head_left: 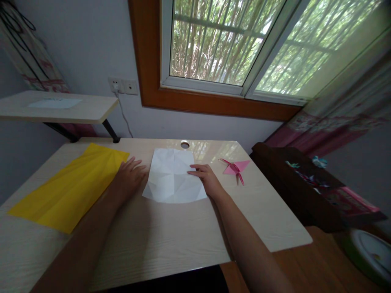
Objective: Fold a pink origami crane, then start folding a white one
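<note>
The creased white square of paper (173,176) lies flat on the pale wood-grain desk (171,236), between my two hands. My right hand (205,176) rests open on its right edge, fingers spread flat — pressing, not pinching. My left hand (130,176) lies open and flat on the desk just beside the sheet's left edge, over a corner of the large yellow paper sheet (70,187). A small pink folded paper crane (235,167) sits near my right hand.
</note>
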The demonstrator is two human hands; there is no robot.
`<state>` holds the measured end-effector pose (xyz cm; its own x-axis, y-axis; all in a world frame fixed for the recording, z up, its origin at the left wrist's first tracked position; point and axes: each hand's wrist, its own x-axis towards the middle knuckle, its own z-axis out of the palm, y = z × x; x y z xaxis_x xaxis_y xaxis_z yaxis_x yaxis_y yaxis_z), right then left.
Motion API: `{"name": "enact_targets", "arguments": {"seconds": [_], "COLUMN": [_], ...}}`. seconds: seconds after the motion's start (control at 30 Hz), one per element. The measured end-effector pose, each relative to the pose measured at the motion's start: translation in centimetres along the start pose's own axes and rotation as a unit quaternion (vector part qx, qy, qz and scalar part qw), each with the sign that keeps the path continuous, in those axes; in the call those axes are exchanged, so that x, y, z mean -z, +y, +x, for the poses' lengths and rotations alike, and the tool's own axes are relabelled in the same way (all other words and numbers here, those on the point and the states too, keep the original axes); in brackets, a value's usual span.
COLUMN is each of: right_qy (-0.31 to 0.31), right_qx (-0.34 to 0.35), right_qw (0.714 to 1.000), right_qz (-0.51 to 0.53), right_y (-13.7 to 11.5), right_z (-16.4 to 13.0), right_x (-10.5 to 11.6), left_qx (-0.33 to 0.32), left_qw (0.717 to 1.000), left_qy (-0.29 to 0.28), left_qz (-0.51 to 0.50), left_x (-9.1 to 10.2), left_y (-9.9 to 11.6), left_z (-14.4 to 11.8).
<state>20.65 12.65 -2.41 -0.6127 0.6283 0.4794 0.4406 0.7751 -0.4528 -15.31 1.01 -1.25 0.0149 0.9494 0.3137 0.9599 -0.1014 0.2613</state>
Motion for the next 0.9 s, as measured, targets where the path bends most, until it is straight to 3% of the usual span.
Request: {"name": "enact_targets", "arguments": {"seconds": [0.2, 0.47, 0.7, 0.9], "right_qy": [-0.002, 0.003, -0.014, -0.013], "right_qx": [0.003, 0.008, 0.015, 0.030], "right_qw": [1.000, 1.000, 1.000, 0.999], "right_qz": [0.002, 0.006, -0.005, -0.014], "right_y": [0.0, 0.1, 0.0, 0.0], "right_z": [0.0, 0.0, 0.1, 0.1], "right_x": [-0.1, -0.3, -0.2, -0.2], "left_qx": [0.122, 0.201, 0.247, 0.250], "left_qw": [0.988, 0.971, 0.961, 0.961], "left_qy": [-0.053, -0.070, -0.062, -0.049], "left_qz": [0.078, 0.105, 0.109, 0.103], "left_x": [0.2, -0.1, 0.2, 0.2], "left_y": [-1.9, -3.2, -3.9, -4.7], "left_z": [-0.2, -0.4, -0.5, -0.7]}}
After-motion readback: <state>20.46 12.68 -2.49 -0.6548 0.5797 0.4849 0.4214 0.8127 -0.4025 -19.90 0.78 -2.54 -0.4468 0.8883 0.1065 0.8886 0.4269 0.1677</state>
